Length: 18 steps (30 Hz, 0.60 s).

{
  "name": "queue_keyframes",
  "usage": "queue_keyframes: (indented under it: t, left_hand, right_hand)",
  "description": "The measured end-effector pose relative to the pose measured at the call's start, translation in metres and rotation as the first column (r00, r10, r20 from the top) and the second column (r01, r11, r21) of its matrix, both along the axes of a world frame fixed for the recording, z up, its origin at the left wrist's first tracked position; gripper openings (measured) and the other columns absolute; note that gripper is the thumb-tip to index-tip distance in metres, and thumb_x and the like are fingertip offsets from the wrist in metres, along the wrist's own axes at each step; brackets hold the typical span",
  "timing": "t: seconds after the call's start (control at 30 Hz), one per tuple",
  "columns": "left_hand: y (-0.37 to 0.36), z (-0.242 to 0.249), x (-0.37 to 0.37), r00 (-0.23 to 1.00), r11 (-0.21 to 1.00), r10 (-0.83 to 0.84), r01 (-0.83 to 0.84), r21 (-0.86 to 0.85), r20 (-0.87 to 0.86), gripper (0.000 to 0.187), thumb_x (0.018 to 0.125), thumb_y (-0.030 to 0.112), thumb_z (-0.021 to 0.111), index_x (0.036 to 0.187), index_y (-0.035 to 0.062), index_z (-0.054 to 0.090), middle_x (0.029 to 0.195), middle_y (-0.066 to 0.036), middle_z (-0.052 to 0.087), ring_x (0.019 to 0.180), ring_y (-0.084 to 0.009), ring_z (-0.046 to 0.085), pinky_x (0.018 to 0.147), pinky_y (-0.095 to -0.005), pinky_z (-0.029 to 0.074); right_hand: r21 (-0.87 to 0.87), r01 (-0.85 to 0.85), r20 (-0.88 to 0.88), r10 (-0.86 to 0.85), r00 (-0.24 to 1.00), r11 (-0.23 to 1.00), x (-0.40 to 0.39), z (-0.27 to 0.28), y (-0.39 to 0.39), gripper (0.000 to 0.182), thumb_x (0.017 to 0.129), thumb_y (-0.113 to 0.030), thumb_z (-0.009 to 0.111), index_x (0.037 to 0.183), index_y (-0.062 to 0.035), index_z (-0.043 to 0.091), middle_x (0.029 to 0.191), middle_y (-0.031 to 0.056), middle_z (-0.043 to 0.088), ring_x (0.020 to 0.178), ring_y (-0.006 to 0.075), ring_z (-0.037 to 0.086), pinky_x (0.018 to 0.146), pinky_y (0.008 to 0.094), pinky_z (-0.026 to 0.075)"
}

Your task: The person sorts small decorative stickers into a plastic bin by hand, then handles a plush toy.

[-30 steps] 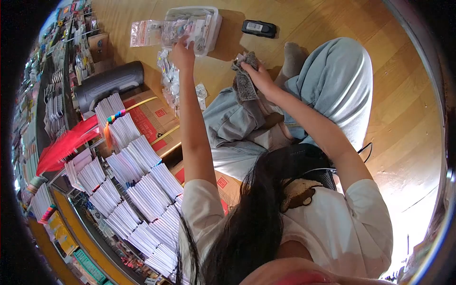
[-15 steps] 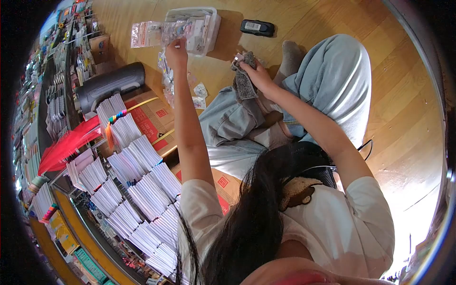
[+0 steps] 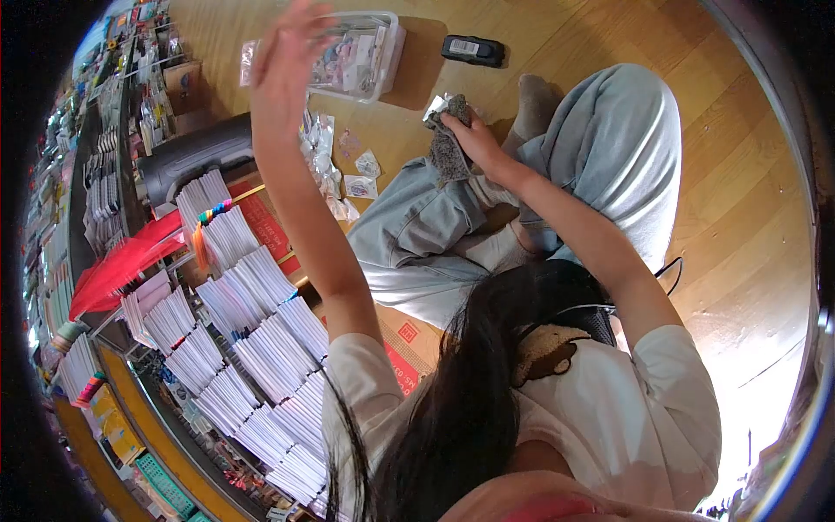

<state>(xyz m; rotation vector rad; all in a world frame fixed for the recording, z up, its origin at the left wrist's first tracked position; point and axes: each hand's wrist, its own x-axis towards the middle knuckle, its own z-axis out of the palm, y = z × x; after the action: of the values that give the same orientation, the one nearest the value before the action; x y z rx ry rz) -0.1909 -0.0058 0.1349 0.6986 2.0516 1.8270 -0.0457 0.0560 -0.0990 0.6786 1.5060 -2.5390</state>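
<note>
My left hand is raised near the top edge, blurred, with its fingers apart. It overlaps the left side of a clear plastic box holding small bagged items. Part of a clear packet shows just left of that hand. In my right hand is a fuzzy grey cloth, bunched in the fingers and hanging down over my leg. A small white piece shows at its upper end, beside the fingertips.
Small clear packets lie scattered on the wooden floor before my crossed legs. A black device with a white label lies right of the box. On the left stand rows of white booklets, cardboard cartons and a dark rounded case.
My left hand has moved up and left from the box's edge, its fingers now spread. The clear packet over the box's left side has gone from there. My right hand stays with the cloth.
</note>
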Motion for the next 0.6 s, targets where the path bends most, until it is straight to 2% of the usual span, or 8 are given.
queue_keyframes:
  t: [0.1,0.17,0.2,0.23,0.33,0.37,0.47,0.6]
  left_hand:
    - [-0.005,-0.020,0.007,0.934,0.881,-0.233,0.320,-0.349,0.269,0.031,0.089,0.021,0.053,0.112,0.0012,0.059,0.107,-0.013,0.062,0.100,-0.0241,0.059,0.085,-0.0349,0.045]
    - [-0.072,-0.095,-0.045,0.957,0.700,-0.172,-0.049,-0.713,-0.235,0.030,0.088,0.020,0.054,0.111,0.0016,0.060,0.108,-0.015,0.062,0.095,-0.0266,0.061,0.082,-0.0373,0.047]
    - [-0.100,-0.111,-0.055,0.921,0.623,-0.140,-0.204,-0.755,-0.364,0.032,0.086,0.024,0.058,0.109,0.0024,0.061,0.107,-0.016,0.062,0.092,-0.0277,0.061,0.079,-0.0378,0.048]
    - [-0.118,-0.122,-0.059,0.863,0.534,-0.121,-0.359,-0.765,-0.490,0.034,0.084,0.028,0.061,0.107,0.0032,0.061,0.105,-0.016,0.062,0.088,-0.0288,0.062,0.077,-0.0383,0.048]
    - [-0.127,-0.147,-0.041,0.876,0.452,-0.025,-0.420,-0.787,-0.482,0.046,0.076,0.037,0.069,0.105,0.0030,0.061,0.101,-0.016,0.063,0.084,-0.0307,0.062,0.073,-0.0381,0.049]
    - [-0.121,-0.152,-0.034,0.881,0.456,0.040,-0.436,-0.776,-0.472,0.058,0.069,0.044,0.073,0.106,0.0010,0.060,0.098,-0.017,0.062,0.086,-0.0336,0.061,0.073,-0.0400,0.048]
    - [-0.111,-0.168,-0.030,0.722,0.317,-0.036,-0.648,-0.693,-0.691,0.061,0.067,0.044,0.074,0.106,0.0002,0.059,0.099,-0.018,0.061,0.088,-0.0360,0.060,0.073,-0.0430,0.048]
    - [-0.114,-0.186,-0.044,0.727,0.347,0.046,-0.655,-0.672,-0.685,0.050,0.071,0.038,0.071,0.100,0.0001,0.059,0.097,-0.017,0.062,0.088,-0.0355,0.060,0.074,-0.0435,0.047]
  right_hand:
    - [-0.064,-0.027,0.021,0.028,0.999,0.998,0.000,-0.001,0.001,0.045,0.085,-0.040,0.054,0.109,-0.0030,0.054,0.100,0.0146,0.062,0.096,0.0262,0.059,0.085,0.0336,0.042]
    - [0.004,-0.031,0.065,0.030,0.997,1.000,-0.003,-0.007,-0.003,0.046,0.084,-0.042,0.054,0.110,-0.0031,0.054,0.101,0.0144,0.062,0.097,0.0263,0.059,0.085,0.0333,0.042]
    - [0.037,-0.034,0.088,0.030,0.996,0.999,-0.003,-0.010,-0.006,0.047,0.084,-0.042,0.054,0.111,-0.0031,0.054,0.102,0.0144,0.062,0.097,0.0263,0.059,0.085,0.0332,0.043]
    - [0.017,-0.050,0.089,0.048,0.995,0.999,-0.004,-0.012,-0.007,0.048,0.084,-0.043,0.054,0.111,-0.0030,0.054,0.103,0.0145,0.061,0.097,0.0264,0.059,0.085,0.0332,0.043]
    - [-0.039,-0.082,0.080,0.085,0.993,0.996,-0.003,-0.013,-0.008,0.050,0.084,-0.044,0.054,0.113,-0.0024,0.053,0.104,0.0149,0.061,0.098,0.0265,0.059,0.085,0.0331,0.043]
    - [-0.061,-0.076,0.072,0.080,0.994,0.995,-0.002,-0.011,-0.008,0.051,0.084,-0.043,0.054,0.113,-0.0020,0.053,0.104,0.0150,0.061,0.097,0.0264,0.059,0.085,0.0332,0.043]
    - [-0.076,-0.089,0.075,0.095,0.993,0.993,0.001,-0.013,-0.009,0.050,0.085,-0.041,0.054,0.115,-0.0012,0.051,0.104,0.0145,0.061,0.096,0.0248,0.059,0.084,0.0330,0.043]
    - [-0.129,-0.108,0.104,0.122,0.987,0.986,0.004,-0.008,-0.002,0.048,0.086,-0.039,0.054,0.117,-0.0018,0.051,0.102,0.0119,0.061,0.093,0.0212,0.059,0.083,0.0318,0.043]
